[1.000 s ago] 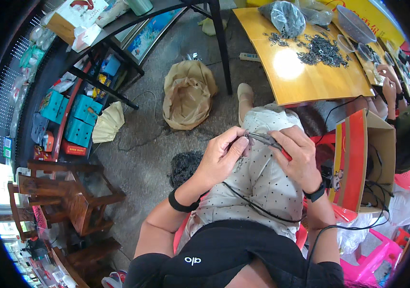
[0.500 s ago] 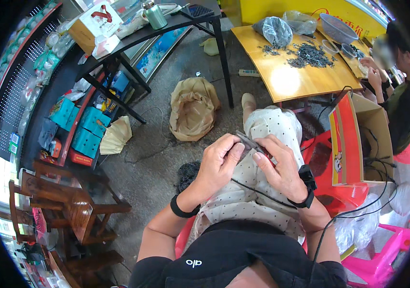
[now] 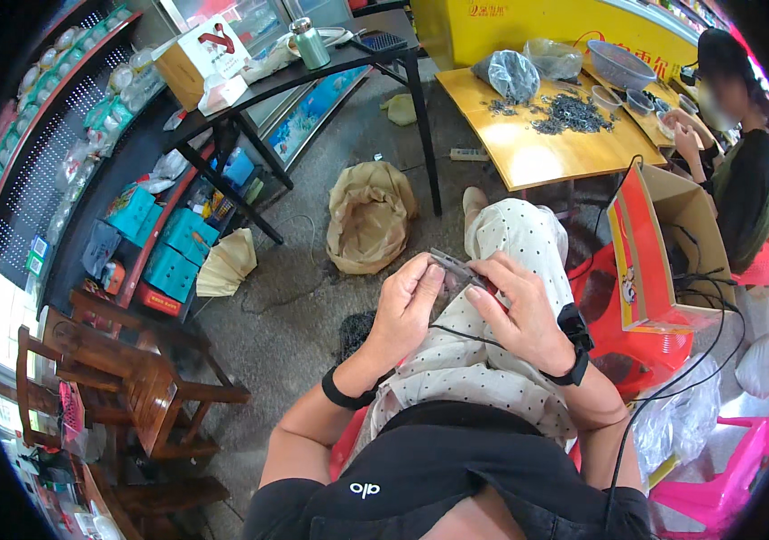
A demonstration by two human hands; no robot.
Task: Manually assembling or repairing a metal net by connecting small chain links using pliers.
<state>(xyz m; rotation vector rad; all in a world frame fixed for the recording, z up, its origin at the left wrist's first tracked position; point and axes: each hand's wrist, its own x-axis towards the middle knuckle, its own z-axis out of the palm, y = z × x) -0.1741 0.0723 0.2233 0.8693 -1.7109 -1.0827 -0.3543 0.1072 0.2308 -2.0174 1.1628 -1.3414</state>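
Above my lap, both hands are closed on a small, dark grey, flat piece (image 3: 453, 267), longish and narrow. My left hand (image 3: 409, 304) pinches its left end between thumb and fingers. On the other end, the fingers of my right hand (image 3: 512, 304) are bent, with the thumb pointing toward the piece. Fingers cover part of it, and its exact kind is too small to make out. A thin black cable (image 3: 465, 336) runs below my hands, across the white dotted trousers (image 3: 520, 236).
An open brown paper bag (image 3: 368, 220) stands on the floor ahead. Small dark pieces (image 3: 574, 114) lie heaped on a wooden table (image 3: 542, 162) at far right, where another person (image 3: 745, 171) sits. A cardboard box (image 3: 668, 247) with cables rests on a red stool (image 3: 641, 360). Wooden chair (image 3: 146, 387) at left.
The grey piece has tilted slightly between my hands, and more of it shows. My left hand has shifted a little left. The whole view has swung slightly with my head.
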